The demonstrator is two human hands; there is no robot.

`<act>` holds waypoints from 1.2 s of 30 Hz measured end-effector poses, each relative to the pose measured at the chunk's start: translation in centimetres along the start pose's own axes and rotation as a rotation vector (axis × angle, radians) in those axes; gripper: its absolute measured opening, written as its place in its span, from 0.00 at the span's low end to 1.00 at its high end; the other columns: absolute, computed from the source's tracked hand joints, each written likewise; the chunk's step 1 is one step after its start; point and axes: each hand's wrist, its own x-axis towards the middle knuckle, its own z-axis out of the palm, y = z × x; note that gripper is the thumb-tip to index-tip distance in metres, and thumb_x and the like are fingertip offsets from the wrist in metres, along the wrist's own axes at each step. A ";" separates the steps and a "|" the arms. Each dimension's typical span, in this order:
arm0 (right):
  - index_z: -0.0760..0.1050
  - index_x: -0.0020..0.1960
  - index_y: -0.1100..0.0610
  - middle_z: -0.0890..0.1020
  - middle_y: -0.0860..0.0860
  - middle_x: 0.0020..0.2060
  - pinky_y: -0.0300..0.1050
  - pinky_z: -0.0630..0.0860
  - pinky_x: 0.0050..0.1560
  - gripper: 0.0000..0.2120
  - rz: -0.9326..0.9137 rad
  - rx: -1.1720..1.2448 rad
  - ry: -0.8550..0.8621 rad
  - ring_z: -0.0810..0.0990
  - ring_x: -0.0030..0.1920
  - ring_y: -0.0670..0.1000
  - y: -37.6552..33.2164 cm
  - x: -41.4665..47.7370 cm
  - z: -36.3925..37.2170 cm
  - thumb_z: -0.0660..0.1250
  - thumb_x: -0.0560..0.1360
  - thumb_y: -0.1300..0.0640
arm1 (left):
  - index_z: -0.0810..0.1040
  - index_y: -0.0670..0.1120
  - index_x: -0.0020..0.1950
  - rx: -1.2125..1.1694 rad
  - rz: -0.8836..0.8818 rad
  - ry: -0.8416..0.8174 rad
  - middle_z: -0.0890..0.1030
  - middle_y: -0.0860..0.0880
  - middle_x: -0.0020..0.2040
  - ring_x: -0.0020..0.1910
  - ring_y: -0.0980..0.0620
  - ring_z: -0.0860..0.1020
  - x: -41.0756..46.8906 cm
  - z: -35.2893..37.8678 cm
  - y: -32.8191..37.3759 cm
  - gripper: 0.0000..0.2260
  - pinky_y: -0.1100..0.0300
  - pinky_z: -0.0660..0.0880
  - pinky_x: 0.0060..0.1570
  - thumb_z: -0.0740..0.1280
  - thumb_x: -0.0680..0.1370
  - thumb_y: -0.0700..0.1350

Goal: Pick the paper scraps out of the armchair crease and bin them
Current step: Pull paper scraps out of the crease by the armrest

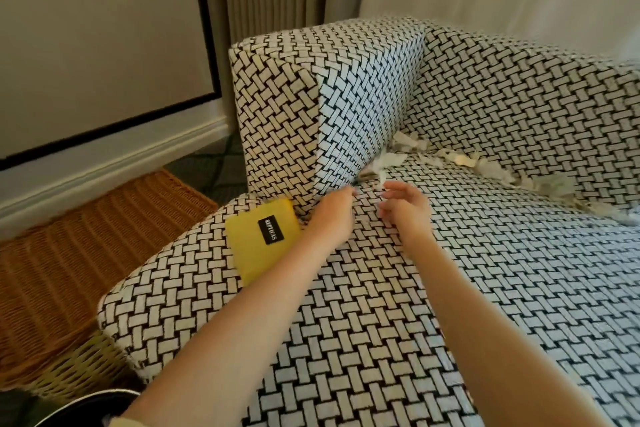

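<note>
The armchair (pixel 450 288) is covered in a black-and-white woven pattern. White paper scraps (pixel 491 168) lie along the crease between seat and backrest, running from the left corner to the right edge. One scrap (pixel 386 163) sticks up from the side crease by the armrest. My right hand (pixel 405 208) hovers just below that scrap with its fingers apart, fingertips close to its lower end. My left hand (pixel 334 215) rests beside it on the seat near the armrest base; its fingers point away and their grip is hidden.
A yellow pouch with a black label (pixel 263 239) lies on the seat's front left corner. A wicker basket (pixel 69 274) stands on the floor left of the chair. A dark rounded rim (pixel 86 406) shows at the bottom left. Wall and curtain stand behind.
</note>
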 end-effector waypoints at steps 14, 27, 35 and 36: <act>0.65 0.62 0.56 0.74 0.52 0.43 0.39 0.78 0.42 0.23 0.160 -0.145 -0.024 0.78 0.40 0.49 0.7 3.9 -2.6 0.65 0.71 0.72 | 0.31 0.58 0.73 -0.256 -0.231 -0.317 0.53 0.46 0.77 0.68 0.45 0.68 5.4 3.3 -0.3 0.42 0.50 0.68 0.66 0.64 0.77 0.52; 0.51 0.74 0.47 0.61 0.56 0.63 0.42 0.65 0.54 0.38 0.126 -0.609 -0.317 0.68 0.56 0.54 -3.5 5.5 -1.2 0.68 0.72 0.62 | 0.44 0.48 0.74 0.022 -0.310 -0.312 0.75 0.40 0.61 0.47 0.46 0.79 6.1 1.4 2.6 0.32 0.54 0.76 0.47 0.62 0.78 0.46; 0.66 0.69 0.56 0.61 0.55 0.70 0.54 0.61 0.69 0.24 -0.591 -1.440 -0.529 0.61 0.69 0.57 -5.2 10.6 0.2 0.65 0.74 0.60 | 0.66 0.44 0.62 0.232 -0.183 -0.105 0.79 0.49 0.43 0.37 0.53 0.79 6.8 0.2 3.9 0.13 0.67 0.75 0.34 0.61 0.78 0.43; 0.66 0.68 0.57 0.61 0.55 0.70 0.55 0.58 0.70 0.23 -0.619 -1.503 -0.567 0.59 0.70 0.57 -4.9 11.1 0.4 0.65 0.74 0.60 | 0.67 0.44 0.61 0.240 -0.176 -0.093 0.77 0.51 0.41 0.34 0.55 0.77 6.8 0.2 3.9 0.12 0.69 0.72 0.30 0.61 0.79 0.43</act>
